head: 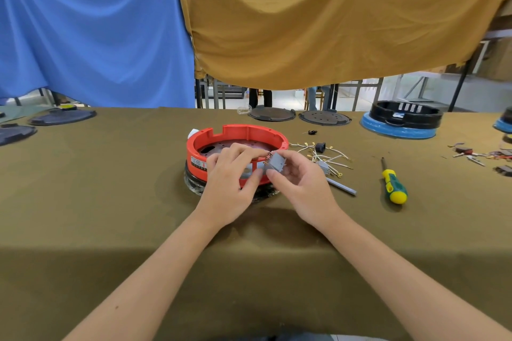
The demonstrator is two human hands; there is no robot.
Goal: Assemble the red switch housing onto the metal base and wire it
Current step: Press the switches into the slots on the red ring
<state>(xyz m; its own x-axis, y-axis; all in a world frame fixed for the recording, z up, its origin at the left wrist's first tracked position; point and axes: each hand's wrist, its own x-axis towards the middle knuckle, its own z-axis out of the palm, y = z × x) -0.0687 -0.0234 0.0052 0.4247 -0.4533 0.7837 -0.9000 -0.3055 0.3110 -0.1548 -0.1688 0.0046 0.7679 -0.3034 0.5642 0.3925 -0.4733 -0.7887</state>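
A round red housing [238, 132] sits on a dark base wrapped in clear film [194, 180] in the middle of the table. Inside it lies a perforated dark metal plate [221, 147]. My right hand [302, 188] pinches a small grey switch block [275, 161] with metal terminals, just over the housing's near right rim. My left hand [230, 183] reaches over the near rim, its fingertips touching the block's terminals. A bundle of white wires with brass lugs [324, 156] lies to the right of the housing.
A green and yellow screwdriver [393, 184] lies right of the wires, and a grey bar [342, 187] beside my right hand. Dark round plates [271, 113] line the far edge, a black and blue housing [401, 122] stands far right, and small parts [476, 155] lie at the right edge.
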